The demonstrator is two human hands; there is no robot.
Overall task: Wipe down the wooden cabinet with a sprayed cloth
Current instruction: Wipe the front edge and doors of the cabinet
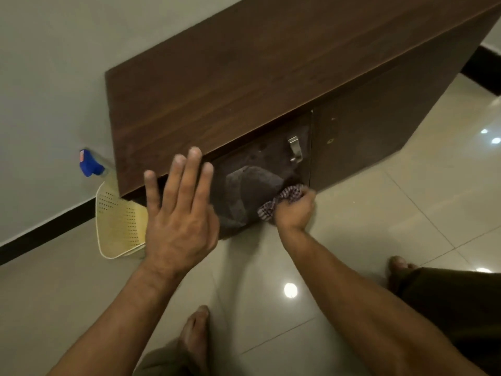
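Note:
A dark brown wooden cabinet (244,71) stands against the wall, seen from above. My right hand (295,210) is shut on a checked cloth (282,200) and presses it against the lower part of the left door, below the metal handle (295,149). A wet, shiny patch shows on that door beside the cloth. My left hand (180,213) is open with fingers spread, its fingertips at the front edge of the cabinet top. A spray bottle with a blue head (89,164) stands on the floor left of the cabinet.
A pale yellow perforated basket (119,221) sits on the floor at the cabinet's left corner. My bare feet (195,337) stand on glossy cream tiles (379,213). A black skirting (48,229) runs along the wall.

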